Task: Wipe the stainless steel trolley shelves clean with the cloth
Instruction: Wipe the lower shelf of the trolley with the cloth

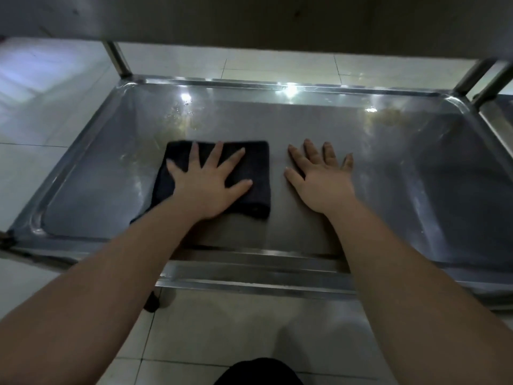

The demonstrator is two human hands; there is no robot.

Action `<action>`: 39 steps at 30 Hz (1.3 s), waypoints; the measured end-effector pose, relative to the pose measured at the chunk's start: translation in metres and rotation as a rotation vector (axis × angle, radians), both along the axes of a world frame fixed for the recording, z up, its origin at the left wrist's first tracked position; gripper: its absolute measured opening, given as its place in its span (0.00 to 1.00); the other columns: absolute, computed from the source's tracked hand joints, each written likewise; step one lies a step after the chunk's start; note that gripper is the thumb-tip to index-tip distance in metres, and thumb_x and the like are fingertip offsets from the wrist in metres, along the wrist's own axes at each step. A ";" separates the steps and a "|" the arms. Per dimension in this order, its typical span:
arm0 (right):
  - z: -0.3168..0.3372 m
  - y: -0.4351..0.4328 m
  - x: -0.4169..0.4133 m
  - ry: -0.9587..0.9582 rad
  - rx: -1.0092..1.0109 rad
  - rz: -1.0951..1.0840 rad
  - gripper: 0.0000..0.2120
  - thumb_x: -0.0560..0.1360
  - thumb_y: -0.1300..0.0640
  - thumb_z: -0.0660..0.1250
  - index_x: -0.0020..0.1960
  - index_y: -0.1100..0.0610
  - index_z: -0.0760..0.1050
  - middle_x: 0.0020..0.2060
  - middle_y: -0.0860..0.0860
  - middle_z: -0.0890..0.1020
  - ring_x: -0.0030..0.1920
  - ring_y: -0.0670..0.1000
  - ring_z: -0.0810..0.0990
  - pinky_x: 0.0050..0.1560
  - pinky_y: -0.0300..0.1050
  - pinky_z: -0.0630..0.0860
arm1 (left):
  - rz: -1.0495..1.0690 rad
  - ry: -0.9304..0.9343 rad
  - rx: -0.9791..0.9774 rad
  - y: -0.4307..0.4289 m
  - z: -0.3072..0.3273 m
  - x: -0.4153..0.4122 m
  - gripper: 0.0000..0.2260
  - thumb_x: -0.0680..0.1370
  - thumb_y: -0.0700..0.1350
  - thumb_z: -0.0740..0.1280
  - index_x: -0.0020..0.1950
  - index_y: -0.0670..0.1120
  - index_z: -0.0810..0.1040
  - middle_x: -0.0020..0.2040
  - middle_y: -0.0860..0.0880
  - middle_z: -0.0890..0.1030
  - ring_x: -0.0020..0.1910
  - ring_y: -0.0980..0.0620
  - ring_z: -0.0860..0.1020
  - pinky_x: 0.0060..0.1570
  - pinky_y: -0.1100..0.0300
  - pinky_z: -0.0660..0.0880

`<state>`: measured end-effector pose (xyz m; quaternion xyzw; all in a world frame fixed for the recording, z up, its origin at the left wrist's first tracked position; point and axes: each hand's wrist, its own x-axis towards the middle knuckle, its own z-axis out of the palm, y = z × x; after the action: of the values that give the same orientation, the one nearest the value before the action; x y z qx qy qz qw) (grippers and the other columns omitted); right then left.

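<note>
Pale tiled floor (pixel 222 334) lies under and around the trolley (pixel 249 276), which is viewed from its long front side. The shelf (pixel 402 195) is a shallow steel tray with a raised rim and rounded corners, dull grey, with glare along the far edge. An upper shelf (pixel 249 18) crosses the top of the view, carried on posts (pixel 120 61) at the far corners. Both bare forearms reach over the front rim. The cloth (pixel 256 165), dark and folded to a rectangle, lies flat on the shelf left of centre, away from every rim. The left hand (pixel 206 186) presses on it palm down, fingers straight and spread, gripping nothing (the forearm covers part of the cloth's near edge). The right hand (pixel 323 184) rests flat on bare steel just beside the cloth's right edge, apart from it, fingers straight and slightly spread, holding nothing. Yellowish smears (pixel 177 120) mark the steel beyond the cloth, with a second patch near the far right corner. A dark castor (pixel 152 302) shows below the front rail.
</note>
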<state>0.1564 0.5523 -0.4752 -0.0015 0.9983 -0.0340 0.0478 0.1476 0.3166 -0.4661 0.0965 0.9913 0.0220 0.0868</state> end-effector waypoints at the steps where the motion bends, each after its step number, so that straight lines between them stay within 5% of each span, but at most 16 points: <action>1: 0.000 0.000 -0.001 0.000 0.003 -0.001 0.28 0.80 0.34 0.42 0.79 0.38 0.43 0.80 0.45 0.45 0.79 0.57 0.42 0.72 0.71 0.40 | -0.002 -0.011 0.007 0.006 0.000 -0.024 0.31 0.75 0.74 0.47 0.75 0.70 0.40 0.80 0.56 0.39 0.78 0.41 0.37 0.67 0.24 0.41; 7: -0.002 0.002 -0.004 0.019 -0.011 -0.014 0.27 0.80 0.34 0.43 0.78 0.36 0.44 0.80 0.43 0.46 0.79 0.57 0.43 0.72 0.71 0.41 | 0.019 -0.049 0.042 0.035 0.006 -0.093 0.32 0.76 0.73 0.47 0.77 0.68 0.42 0.81 0.55 0.40 0.78 0.39 0.37 0.67 0.24 0.40; 15: 0.001 0.003 -0.004 -0.006 -0.019 -0.018 0.27 0.80 0.34 0.42 0.78 0.36 0.44 0.80 0.43 0.46 0.79 0.57 0.44 0.72 0.71 0.41 | -0.121 -0.051 0.016 -0.024 0.001 0.039 0.35 0.68 0.79 0.40 0.73 0.74 0.37 0.79 0.59 0.38 0.78 0.43 0.37 0.69 0.27 0.39; 23: 0.011 -0.006 -0.001 -0.100 0.022 -0.073 0.28 0.80 0.34 0.43 0.78 0.37 0.43 0.80 0.44 0.44 0.79 0.58 0.42 0.72 0.72 0.39 | -0.037 0.028 0.015 -0.071 -0.003 0.057 0.34 0.66 0.77 0.37 0.72 0.75 0.36 0.80 0.60 0.39 0.79 0.43 0.39 0.69 0.26 0.41; 29: 0.026 -0.074 -0.016 -0.049 -0.261 0.047 0.26 0.82 0.38 0.42 0.78 0.38 0.39 0.79 0.42 0.41 0.78 0.54 0.35 0.74 0.65 0.35 | -0.027 0.060 0.049 -0.068 -0.001 0.064 0.31 0.72 0.75 0.43 0.74 0.73 0.40 0.80 0.58 0.41 0.79 0.43 0.39 0.69 0.27 0.41; 39: -0.001 -0.101 -0.021 0.015 -0.036 0.034 0.27 0.82 0.40 0.42 0.80 0.43 0.44 0.80 0.46 0.46 0.79 0.60 0.43 0.75 0.64 0.40 | 0.070 0.022 0.030 -0.084 0.002 -0.030 0.31 0.74 0.75 0.48 0.75 0.73 0.43 0.80 0.58 0.43 0.79 0.43 0.40 0.67 0.25 0.40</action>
<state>0.1351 0.4512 -0.4763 -0.0195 0.9977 -0.0511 0.0411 0.1172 0.2323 -0.4640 0.0634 0.9945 0.0385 0.0736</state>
